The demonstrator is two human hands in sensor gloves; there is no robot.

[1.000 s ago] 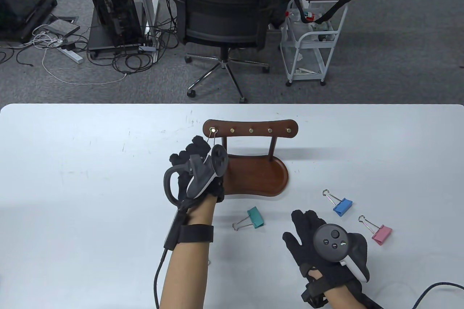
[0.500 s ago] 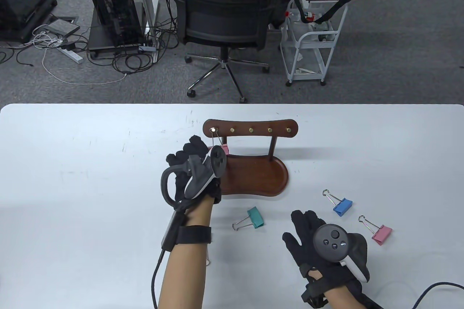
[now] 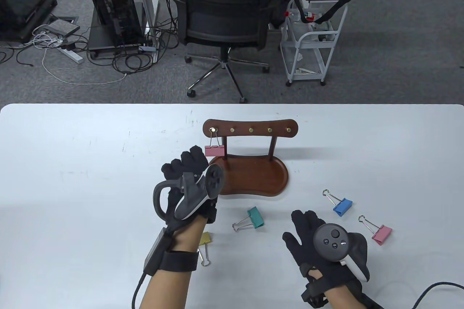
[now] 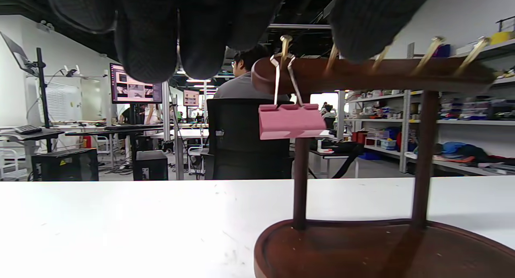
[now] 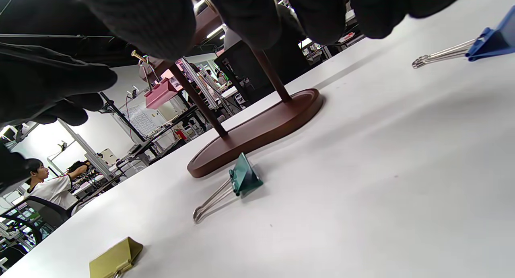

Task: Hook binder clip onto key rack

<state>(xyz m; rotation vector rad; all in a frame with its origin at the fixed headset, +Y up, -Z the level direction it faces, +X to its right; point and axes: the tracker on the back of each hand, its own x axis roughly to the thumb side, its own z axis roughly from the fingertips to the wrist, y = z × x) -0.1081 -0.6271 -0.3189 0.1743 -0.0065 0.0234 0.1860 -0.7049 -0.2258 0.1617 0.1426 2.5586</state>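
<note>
left hand (image 3: 188,182) raised, fingers loose, right hand (image 3: 319,240) flat, fingers spread

Four bare hooks (image 3: 251,130) right of the hung pink clip (image 3: 215,150), open table (image 3: 90,164) left of rack (image 3: 253,175)

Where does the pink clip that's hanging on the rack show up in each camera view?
Table view: the hanging pink clip is left of centre, under the leftmost hook of the key rack, just beyond the left hand.
Left wrist view: centre, hanging by its wire handle from that hook.
Right wrist view: upper left, small, under the gloved fingers.
Shared landmark: the rack's brown base.
</note>
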